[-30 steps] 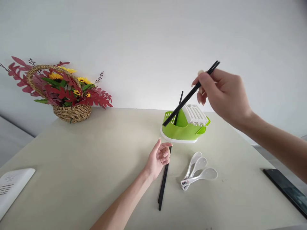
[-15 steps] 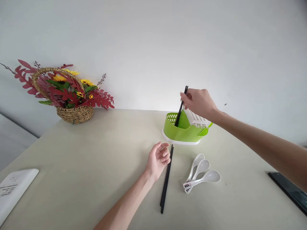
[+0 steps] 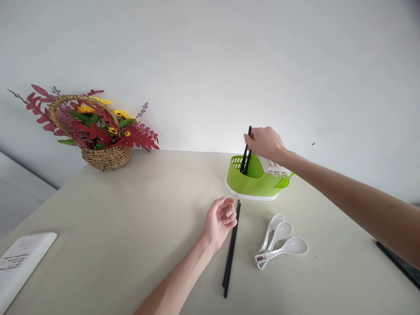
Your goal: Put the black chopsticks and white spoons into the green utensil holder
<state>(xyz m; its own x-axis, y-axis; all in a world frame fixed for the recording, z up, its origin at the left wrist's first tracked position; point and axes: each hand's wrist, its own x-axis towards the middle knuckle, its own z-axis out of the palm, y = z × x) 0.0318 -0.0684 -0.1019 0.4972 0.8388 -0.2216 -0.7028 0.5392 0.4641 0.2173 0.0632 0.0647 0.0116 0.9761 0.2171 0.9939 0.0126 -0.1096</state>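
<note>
My right hand [image 3: 266,142] pinches black chopsticks [image 3: 244,158] near their upper ends. Their lower ends are inside the left compartment of a green utensil holder [image 3: 249,185] with a white base. My left hand [image 3: 219,222] hovers or rests low over the table, palm turned up, with loosely curled fingers and nothing in them. Just right of it, two more black chopsticks [image 3: 231,253] lie side by side on the table. Three white spoons [image 3: 297,246] lie overlapped in a fan in front of the holder.
A wicker basket [image 3: 110,158] of artificial flowers stands at the back left against the wall. A white object [image 3: 24,253] with dark markings lies at the left edge. Part of a dark phone-like device [image 3: 398,265] shows at the right edge.
My right hand has lowered the chopsticks deeper into the holder, and they have spread slightly apart. My left hand keeps its pose; the whole view has shifted slightly.
</note>
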